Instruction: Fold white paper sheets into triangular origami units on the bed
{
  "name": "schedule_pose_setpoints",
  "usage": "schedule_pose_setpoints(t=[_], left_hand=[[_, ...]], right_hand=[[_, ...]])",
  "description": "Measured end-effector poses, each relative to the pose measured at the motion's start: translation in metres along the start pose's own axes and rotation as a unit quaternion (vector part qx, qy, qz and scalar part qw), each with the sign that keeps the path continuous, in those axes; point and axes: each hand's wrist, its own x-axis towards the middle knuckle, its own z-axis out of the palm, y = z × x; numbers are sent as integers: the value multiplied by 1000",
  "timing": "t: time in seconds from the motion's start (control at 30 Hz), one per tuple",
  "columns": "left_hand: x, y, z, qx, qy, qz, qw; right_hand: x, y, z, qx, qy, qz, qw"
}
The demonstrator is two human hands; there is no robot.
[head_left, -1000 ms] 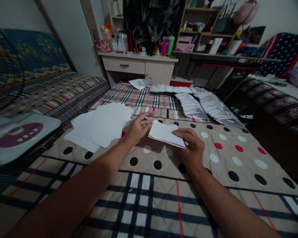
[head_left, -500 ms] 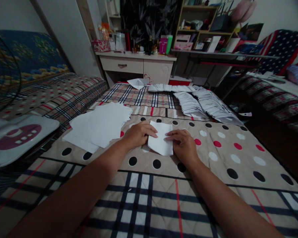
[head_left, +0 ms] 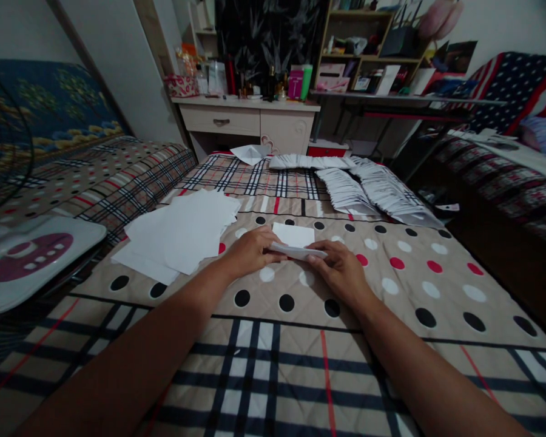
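Observation:
A folded white sheet of paper (head_left: 293, 236) lies on the spotted bedspread (head_left: 391, 285) in front of me. My left hand (head_left: 251, 250) pinches its near left edge and my right hand (head_left: 339, 267) pinches its near right edge, lifting that near flap up off the bed. To the left lies a loose stack of flat white sheets (head_left: 182, 232). Further back, rows of folded white papers (head_left: 368, 189) are fanned out across the bed.
A fan's base with buttons (head_left: 27, 258) sits at the left, its wire guard above it. A dresser (head_left: 250, 121) with bottles and a shelf unit (head_left: 368, 48) stand beyond the bed. One folded paper (head_left: 251, 153) rests at the far edge. Another bed is at right.
The paper was turned and laid flat between my hands; now its near part is folded up and held by both hands. The view has shifted slightly.

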Motion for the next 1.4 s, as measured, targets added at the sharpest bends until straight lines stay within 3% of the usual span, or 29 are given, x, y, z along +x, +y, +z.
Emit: schedule_pose_setpoints(t=[0.17,0.23,0.37,0.53,0.67,0.8,0.93,1.13,1.4], left_hand=[[4,3,9,5,58,-185,981],[6,5,9,28,71,-209,975],[9,10,8,53,96,-226,968],[8,10,7,18,86,-253,963],[8,12,7,31,84,-248,965],[11,19,8,79,105,-273,953],[17,22,10,97,107,-296,944],[19,13,14,98,137,-260,951],[15,22,16,88,159,-263,948]], right_hand=[[6,4,4,33,10,73,997],[7,7,6,68,5,91,994],[8,11,9,113,7,93,989],[10,9,8,103,24,83,991],[14,2,8,-14,39,90,995],[21,-6,10,-141,42,149,978],[27,-9,12,-197,42,159,966],[33,-3,14,-193,55,131,971],[34,-7,14,-143,69,187,969]])
